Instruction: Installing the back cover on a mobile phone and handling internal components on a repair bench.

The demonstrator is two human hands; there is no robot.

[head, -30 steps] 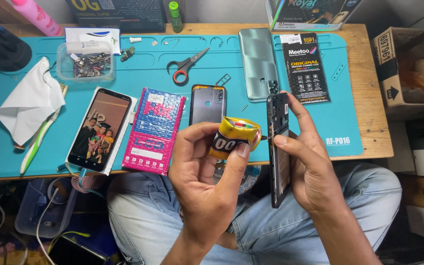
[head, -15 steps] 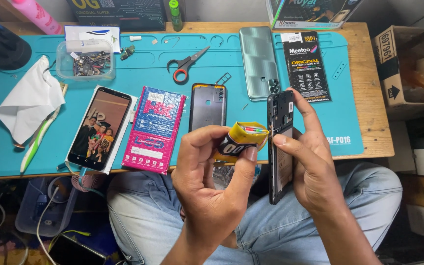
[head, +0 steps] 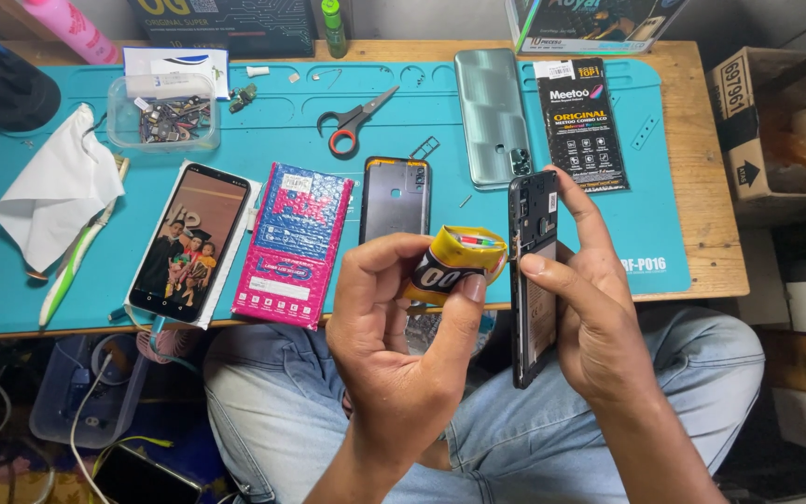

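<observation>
Small yellow tube of adhesive with black lettering (head: 454, 263), pinched at its body between the thumb and bent fingers (head: 464, 289) of the left hand (head: 394, 345), its tip turned toward the slim black phone frame (head: 532, 275). The frame stands on edge, gripped by the right hand (head: 599, 327): thumb on the near face, index finger (head: 582, 210) stretched along the far edge. Both are held above the lap in blue jeans (head: 263, 411), just in front of the wooden worktop (head: 701, 187).

Judged stage: the phone is apart and the frame is bare, its inner side showing cut-outs and fittings. Whether adhesive already lies on it cannot be told. The loose parts are not yet rejoined.

Beyond the frame, on the teal work mat (head: 282, 121): a dark phone inner cover (head: 395, 198) just behind the tube; a pale green glossy back cover (head: 492, 117) behind the frame; a black flat retail pack (head: 580, 126) beside that cover. Left of the frame lie a pink-and-blue bubble-wrap pouch (head: 294, 245) and a lit smartphone (head: 188, 243). Farther off are red-handled scissors (head: 354, 121), a clear plastic tray of small parts (head: 162, 114) and a crumpled white cloth (head: 53, 191).
</observation>
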